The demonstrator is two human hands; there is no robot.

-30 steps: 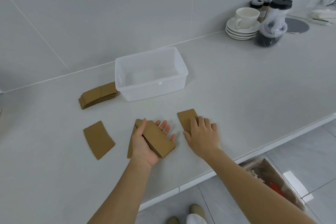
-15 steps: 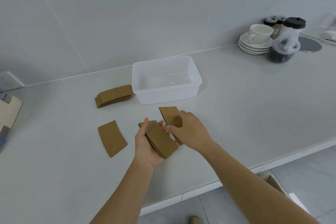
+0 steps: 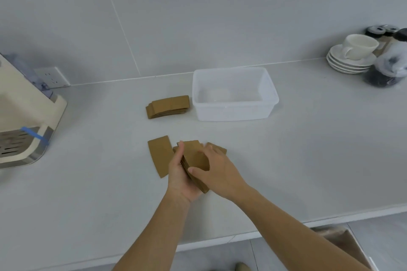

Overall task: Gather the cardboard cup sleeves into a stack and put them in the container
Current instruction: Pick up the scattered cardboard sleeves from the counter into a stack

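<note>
While a small stack of cup sleeves (image 3: 195, 161) is gripped in the left hand (image 3: 181, 179), it is pressed from above by the right hand (image 3: 220, 172) — fingers closed on it. One loose sleeve (image 3: 159, 155) lies flat on the tabletop (image 3: 308, 149) just left; another stack (image 3: 168, 106) rests beside the clear container (image 3: 233, 94).

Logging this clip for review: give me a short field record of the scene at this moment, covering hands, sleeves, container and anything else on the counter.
left hand: holds a bundle of sleeves from below
right hand: on top of the same bundle, pressing a sleeve onto it
loose sleeve: flat on the counter, just left of the hands
second stack: on the counter, left of the container
container: clear plastic tub, no sleeves inside
far right: white cup on stacked saucers
task state: sleeves not yet in the container
</note>
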